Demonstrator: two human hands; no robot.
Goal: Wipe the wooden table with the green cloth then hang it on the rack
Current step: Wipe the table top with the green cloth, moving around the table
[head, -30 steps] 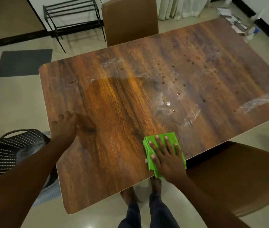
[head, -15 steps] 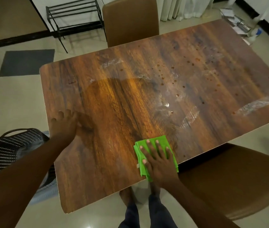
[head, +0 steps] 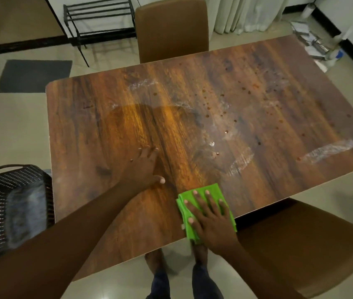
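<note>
Wiping step in hand. Green cloth (head: pixel 205 209), folded, lay at the near edge of the wooden counter (head: pixel 257 93), one corner hanging just past that edge. Right hand (head: pixel 211 219) was pressed flat on it, fingers spread, palm down, not pinching. Left hand (head: pixel 144 167) lay flat and open on bare wood just left of the cloth, apparently bracing. Dark droplets (head: pixel 225 108) and whitish smears (head: pixel 328 151) were visible across the centre and the far right of the counter, so wiping judged well short of done. Next move called for sweeping the cloth away from the near edge, up and right through the spots. Black metal rack (head: pixel 98 20) stood on the floor beyond the far left corner, nothing hung on it.
</note>
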